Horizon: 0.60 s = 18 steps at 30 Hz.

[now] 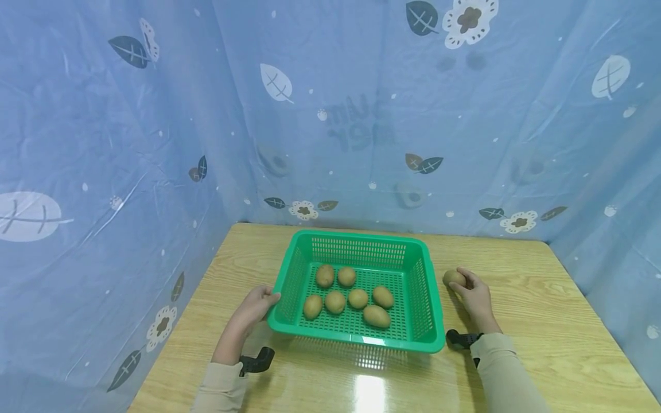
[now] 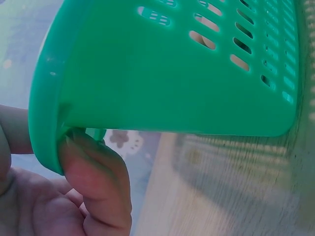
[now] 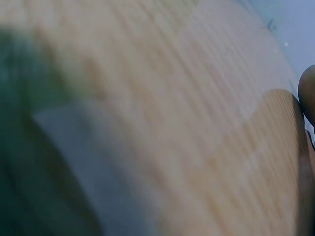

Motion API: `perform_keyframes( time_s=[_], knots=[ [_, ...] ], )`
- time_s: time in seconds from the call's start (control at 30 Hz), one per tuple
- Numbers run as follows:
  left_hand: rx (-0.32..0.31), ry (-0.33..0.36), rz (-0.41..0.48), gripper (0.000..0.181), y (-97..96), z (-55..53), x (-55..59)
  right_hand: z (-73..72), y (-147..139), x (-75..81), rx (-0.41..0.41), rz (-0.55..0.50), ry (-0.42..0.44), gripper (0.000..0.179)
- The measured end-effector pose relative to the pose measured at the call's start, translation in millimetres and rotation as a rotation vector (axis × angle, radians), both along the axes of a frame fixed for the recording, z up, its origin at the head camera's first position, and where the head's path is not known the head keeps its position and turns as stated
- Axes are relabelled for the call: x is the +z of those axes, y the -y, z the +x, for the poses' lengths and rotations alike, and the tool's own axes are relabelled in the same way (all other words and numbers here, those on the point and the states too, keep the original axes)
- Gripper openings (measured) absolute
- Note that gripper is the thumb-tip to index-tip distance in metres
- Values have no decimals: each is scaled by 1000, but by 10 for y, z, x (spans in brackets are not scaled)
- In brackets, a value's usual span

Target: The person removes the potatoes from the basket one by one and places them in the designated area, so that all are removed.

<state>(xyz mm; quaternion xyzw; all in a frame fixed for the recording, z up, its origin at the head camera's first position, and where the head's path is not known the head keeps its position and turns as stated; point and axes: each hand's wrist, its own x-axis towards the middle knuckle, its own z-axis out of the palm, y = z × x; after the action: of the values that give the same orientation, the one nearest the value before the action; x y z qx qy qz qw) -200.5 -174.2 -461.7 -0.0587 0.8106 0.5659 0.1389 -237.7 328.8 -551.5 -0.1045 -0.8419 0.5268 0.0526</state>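
My left hand (image 1: pixel 256 305) grips the left front of the green plastic basket (image 1: pixel 330 334) by its rim. In the left wrist view a bent finger is hooked under the basket's rim (image 2: pixel 45 98), close to the corner. Several brown potatoes (image 1: pixel 376 316) lie on the basket's slotted floor. Right of the basket, my right hand (image 1: pixel 476 297) holds one more potato (image 1: pixel 451 279) between thumb and fingers, low over the table. Only an edge of that potato (image 3: pixel 307 93) shows at the right side of the right wrist view.
The basket stands on a light wooden table (image 1: pixel 542 321). A blue curtain (image 1: pixel 361 115) printed with leaves and flowers hangs behind the table and along both sides. Each wrist wears a black camera mount (image 1: pixel 258 361).
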Motion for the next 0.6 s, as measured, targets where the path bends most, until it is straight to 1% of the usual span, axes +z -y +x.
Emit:
perform_keyframes(
  time_s=[0.17, 0.37, 0.6],
  knots=[
    [3, 7, -5, 28, -2, -12, 0, -5, -9, -5, -2, 20, 2, 62],
    [8, -1, -18, 26, -7, -26, -13, -2, -17, 9, -15, -18, 20, 64],
    [2, -1, -16, 28, -5, -10, -6, 15, -2, 37, -27, -34, 29, 67]
  ],
)
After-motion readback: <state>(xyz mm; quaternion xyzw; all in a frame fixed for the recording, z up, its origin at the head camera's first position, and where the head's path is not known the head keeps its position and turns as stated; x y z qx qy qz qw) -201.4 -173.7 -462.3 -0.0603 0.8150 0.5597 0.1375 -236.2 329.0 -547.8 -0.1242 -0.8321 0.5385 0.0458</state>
